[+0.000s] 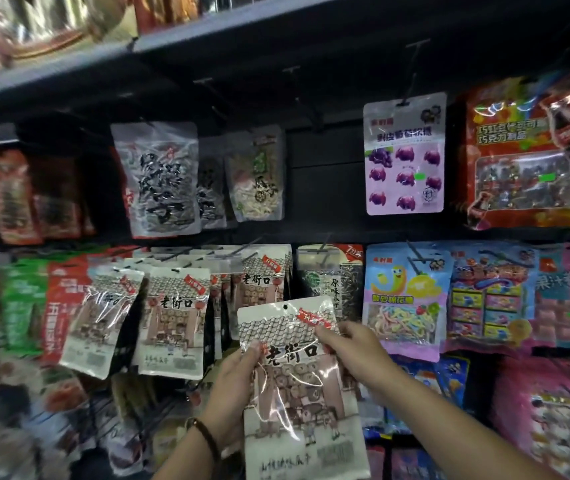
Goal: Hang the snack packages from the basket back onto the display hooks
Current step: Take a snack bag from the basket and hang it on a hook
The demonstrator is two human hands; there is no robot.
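Note:
I hold a white and brown snack package (302, 386) upright in front of the display, its round hanging hole at the top edge. My left hand (238, 379) grips its left side, thumb on the front. My right hand (352, 344) pinches its upper right edge near the red label. Matching packages (172, 317) hang on hooks just to the left, and another row of them (259, 282) hangs right behind the held one. The black hook (242, 251) above that row juts toward me. The basket is out of view.
A purple grape candy bag (404, 154) and a red chocolate bag (525, 154) hang upper right. Seed bags (159, 178) hang upper left, with bare hooks (307, 109) between. A dark shelf (207, 32) runs overhead. Colourful candy bags (404, 299) crowd the right.

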